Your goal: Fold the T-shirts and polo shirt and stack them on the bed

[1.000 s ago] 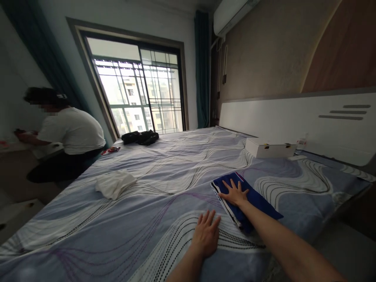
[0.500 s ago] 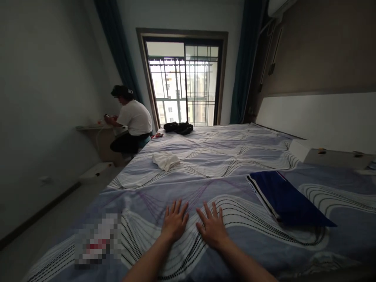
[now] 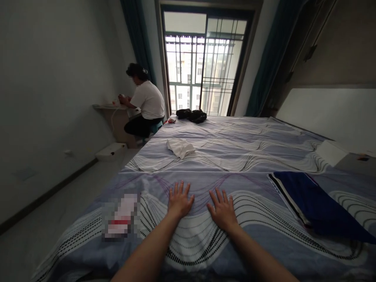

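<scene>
From the head view, your left hand (image 3: pixel 179 201) and right hand (image 3: pixel 222 208) lay flat on the bed sheet (image 3: pixel 235 156), fingers spread, neither grip closed on anything, the two near each other but apart. At 3 o'clock of your right hand, well apart, lay a folded blue garment (image 3: pixel 311 199). At 12 o'clock, farther up the bed, lay a white cloth (image 3: pixel 180 147), and beyond it a dark bundle (image 3: pixel 192 115). At 11 o'clock a person (image 3: pixel 145 103) sat by the wall
</scene>
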`<state>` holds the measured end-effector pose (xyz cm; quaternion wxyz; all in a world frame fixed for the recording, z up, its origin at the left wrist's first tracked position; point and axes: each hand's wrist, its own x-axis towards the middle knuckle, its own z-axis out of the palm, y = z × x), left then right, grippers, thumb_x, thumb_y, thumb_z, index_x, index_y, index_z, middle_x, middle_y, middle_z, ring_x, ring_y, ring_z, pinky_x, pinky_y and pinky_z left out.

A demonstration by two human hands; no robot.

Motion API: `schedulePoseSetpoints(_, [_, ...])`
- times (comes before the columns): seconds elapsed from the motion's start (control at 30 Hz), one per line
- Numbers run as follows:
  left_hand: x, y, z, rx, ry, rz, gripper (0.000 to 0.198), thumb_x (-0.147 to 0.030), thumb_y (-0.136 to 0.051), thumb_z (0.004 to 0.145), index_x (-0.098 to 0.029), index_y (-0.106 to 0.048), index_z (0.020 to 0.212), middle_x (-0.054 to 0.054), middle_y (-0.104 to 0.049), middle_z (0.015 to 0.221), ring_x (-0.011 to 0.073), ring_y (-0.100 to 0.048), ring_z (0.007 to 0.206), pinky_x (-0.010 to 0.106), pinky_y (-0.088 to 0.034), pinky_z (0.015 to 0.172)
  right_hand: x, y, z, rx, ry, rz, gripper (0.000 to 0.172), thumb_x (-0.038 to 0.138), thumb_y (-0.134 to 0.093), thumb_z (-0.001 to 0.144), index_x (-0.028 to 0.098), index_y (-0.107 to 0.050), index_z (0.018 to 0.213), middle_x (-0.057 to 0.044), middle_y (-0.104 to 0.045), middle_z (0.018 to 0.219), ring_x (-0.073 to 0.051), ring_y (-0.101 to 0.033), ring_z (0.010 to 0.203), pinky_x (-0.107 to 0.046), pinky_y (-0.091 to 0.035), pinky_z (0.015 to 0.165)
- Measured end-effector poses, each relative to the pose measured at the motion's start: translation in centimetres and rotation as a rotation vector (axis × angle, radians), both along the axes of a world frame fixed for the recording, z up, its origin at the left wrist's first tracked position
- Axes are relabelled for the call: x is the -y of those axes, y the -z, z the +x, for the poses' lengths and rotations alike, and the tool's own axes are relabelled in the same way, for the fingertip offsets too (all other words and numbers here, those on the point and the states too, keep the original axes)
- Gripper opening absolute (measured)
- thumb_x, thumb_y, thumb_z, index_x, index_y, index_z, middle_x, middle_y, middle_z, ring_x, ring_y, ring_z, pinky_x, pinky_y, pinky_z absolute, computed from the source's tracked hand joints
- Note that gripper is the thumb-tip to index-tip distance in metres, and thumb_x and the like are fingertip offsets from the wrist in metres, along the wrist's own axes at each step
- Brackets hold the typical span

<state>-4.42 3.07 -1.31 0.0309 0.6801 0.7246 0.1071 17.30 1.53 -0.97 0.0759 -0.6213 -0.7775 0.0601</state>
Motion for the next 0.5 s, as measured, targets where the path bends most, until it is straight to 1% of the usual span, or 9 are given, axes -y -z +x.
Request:
schedulePoseSetpoints(0.07, [-2.5,-0.1,-0.4,-0.003,-0.025,-0.016,0.068,-0.061,-0.034,0.093,-0.034,-0.031,0.155,0.006,-0.02,0.168,0.0353,-0.011,0.154,0.063,-0.008,0.121,0.0,0.1,0.1,0.007,0.015,0.013,0.061,0.051,-0.036,0.1,0.03,-0.03,0.157,-0.003,-0.018,0.167,-0.034,-0.01,0.153,-0.061,-0.003,0.12])
schedulePoseSetpoints(0.17, [-7.0,-0.5,-0.9,-0.005,-0.066,-0.035,0.067,-0.06,-0.035,0.092,-0.034,-0.033,0.155,0.008,-0.02,0.168,0.037,-0.014,0.153,0.064,-0.009,0.12,0.0,0.4,-0.2,-0.02,0.035,0.021,0.061,0.048,-0.039,0.099,0.032,-0.031,0.157,-0.002,-0.018,0.167,-0.034,-0.009,0.153,-0.06,-0.004,0.12])
schedulePoseSetpoints(0.33, [-15.7,-0.9,-2.0,0.021,-0.231,0.018,0.065,-0.058,-0.036,0.092,-0.033,-0.039,0.152,0.012,-0.007,0.169,0.0428,-0.013,0.152,0.065,-0.012,0.117,-0.4,0.7,-0.1,-0.104,0.029,0.027,0.062,0.051,-0.041,0.098,0.038,-0.028,0.157,0.002,-0.014,0.167,-0.033,-0.006,0.154,-0.063,-0.005,0.121])
schedulePoseSetpoints(0.43, [-21.2,-0.8,-2.8,0.042,-0.249,0.052,0.063,-0.055,-0.036,0.091,-0.031,-0.044,0.15,0.013,-0.007,0.169,0.0449,-0.016,0.15,0.067,-0.013,0.115,-0.7,0.6,0.3,-0.148,0.009,0.01,0.065,0.051,-0.046,0.097,0.043,-0.022,0.157,0.003,-0.01,0.167,-0.034,-0.007,0.154,-0.065,-0.009,0.12])
schedulePoseSetpoints(0.5, [-24.3,-0.6,-3.2,0.044,-0.244,0.09,0.062,-0.053,-0.037,0.091,-0.031,-0.047,0.148,0.012,-0.01,0.169,0.0466,-0.019,0.148,0.068,-0.015,0.113,-0.9,0.4,0.4,-0.169,-0.002,0.003,0.069,0.049,-0.05,0.095,0.044,-0.019,0.157,0.003,-0.008,0.167,-0.035,-0.009,0.153,-0.066,-0.013,0.12])
